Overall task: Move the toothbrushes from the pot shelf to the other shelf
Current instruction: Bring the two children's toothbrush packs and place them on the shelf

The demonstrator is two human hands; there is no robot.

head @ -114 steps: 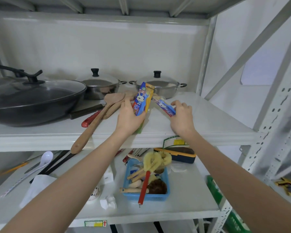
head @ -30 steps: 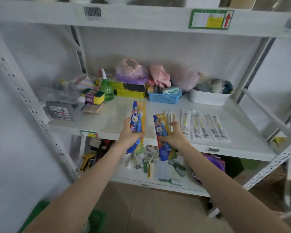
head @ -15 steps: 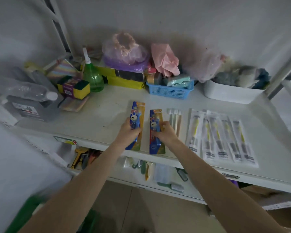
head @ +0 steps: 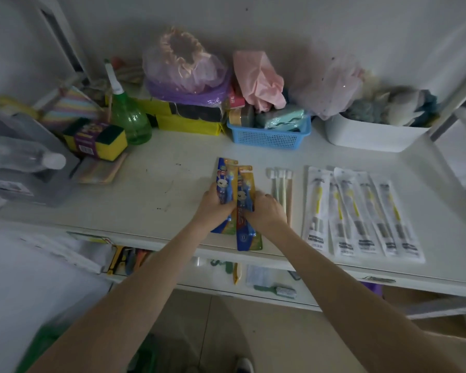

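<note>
Two blue and orange toothbrush packs lie side by side on the white shelf [head: 156,189], slightly overlapping. My left hand [head: 213,207] grips the left toothbrush pack [head: 225,179]. My right hand [head: 267,211] grips the right toothbrush pack [head: 244,184], whose lower end sticks out over the shelf's front edge. Just right of them lie three loose toothbrushes [head: 281,184], then several white wrapped toothbrushes [head: 361,214] in a row.
Along the back stand a green spray bottle [head: 129,119], sponges [head: 100,138], yellow boxes [head: 189,122], a blue basket [head: 269,135] and a white tub [head: 371,135]. A clear bottle on a grey box [head: 24,160] sits at the left. A lower shelf holds brushes [head: 277,290].
I turned from the pot shelf to this shelf carrying both packs. In the last second both hands lowered the packs onto the shelf and brought them together.
</note>
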